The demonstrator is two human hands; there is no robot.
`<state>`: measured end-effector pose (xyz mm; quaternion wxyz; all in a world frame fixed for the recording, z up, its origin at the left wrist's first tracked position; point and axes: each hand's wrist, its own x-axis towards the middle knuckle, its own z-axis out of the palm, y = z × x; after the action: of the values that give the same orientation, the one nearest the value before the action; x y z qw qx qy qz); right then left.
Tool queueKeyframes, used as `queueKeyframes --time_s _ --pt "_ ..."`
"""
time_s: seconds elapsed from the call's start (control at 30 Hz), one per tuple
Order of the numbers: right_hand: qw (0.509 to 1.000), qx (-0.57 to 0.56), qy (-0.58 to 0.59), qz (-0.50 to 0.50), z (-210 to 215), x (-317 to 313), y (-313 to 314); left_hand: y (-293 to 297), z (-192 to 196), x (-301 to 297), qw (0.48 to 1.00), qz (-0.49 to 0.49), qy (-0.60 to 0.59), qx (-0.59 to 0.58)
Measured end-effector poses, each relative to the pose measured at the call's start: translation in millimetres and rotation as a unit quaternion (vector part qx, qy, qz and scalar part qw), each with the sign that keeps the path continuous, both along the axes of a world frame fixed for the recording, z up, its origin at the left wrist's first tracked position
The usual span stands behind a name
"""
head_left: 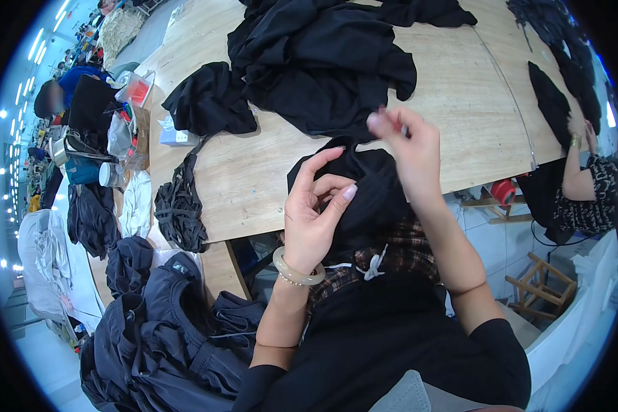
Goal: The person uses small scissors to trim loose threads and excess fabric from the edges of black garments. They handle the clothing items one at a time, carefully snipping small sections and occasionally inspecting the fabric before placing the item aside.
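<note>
A piece of black cloth (374, 189) lies over my lap and the table's near edge. My left hand (312, 209), with a pale bangle on its wrist, curls its index finger and thumb round a fold of this cloth. My right hand (412, 147) is raised above the cloth's right side. Its fingers are drawn together, their tips blurred, with a small reddish bit among them that I cannot make out. Beyond both hands, a heap of black garments (309, 62) spreads over the wooden table (453, 103), with a smaller black piece (209, 99) at its left.
Black strips (180, 206) hang off the table's left side near a tissue box (177, 136). Dark garments (165, 336) pile up at my lower left. On the right are a wooden stool (541, 285) and a co-worker's arm (578, 172) on black cloth. Another person sits far left.
</note>
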<state>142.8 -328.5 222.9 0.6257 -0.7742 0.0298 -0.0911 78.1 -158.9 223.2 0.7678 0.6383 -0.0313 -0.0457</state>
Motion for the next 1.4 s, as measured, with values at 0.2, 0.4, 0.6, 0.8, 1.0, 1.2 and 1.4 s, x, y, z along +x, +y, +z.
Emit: queueKeyframes --time_s 0.2,0.4,0.6,0.8,1.0,1.2,1.4 --pt "0.929 0.183 0.062 0.314 -3 18 -16 16 0 6 1.0 -0.012 0.023 -0.011" --pt "0.841 0.047 0.151 0.518 -11 54 -34 55 16 39 0.988 -0.132 0.084 -0.007" --pt "0.832 0.001 0.142 0.537 33 74 -46 98 21 58 0.96 -0.257 0.08 0.078" --pt "0.848 -0.036 0.142 0.51 46 77 -55 102 26 61 0.96 -0.258 0.012 0.109" --pt "0.85 -0.022 0.119 0.513 45 70 -49 81 39 52 0.921 -0.237 -0.037 0.308" --pt "0.84 -0.08 0.124 0.523 51 59 -33 59 22 48 0.901 -0.235 -0.105 0.351" --pt "0.855 -0.273 -0.045 0.439 36 89 -50 93 19 88 0.727 -0.085 -0.339 0.591"
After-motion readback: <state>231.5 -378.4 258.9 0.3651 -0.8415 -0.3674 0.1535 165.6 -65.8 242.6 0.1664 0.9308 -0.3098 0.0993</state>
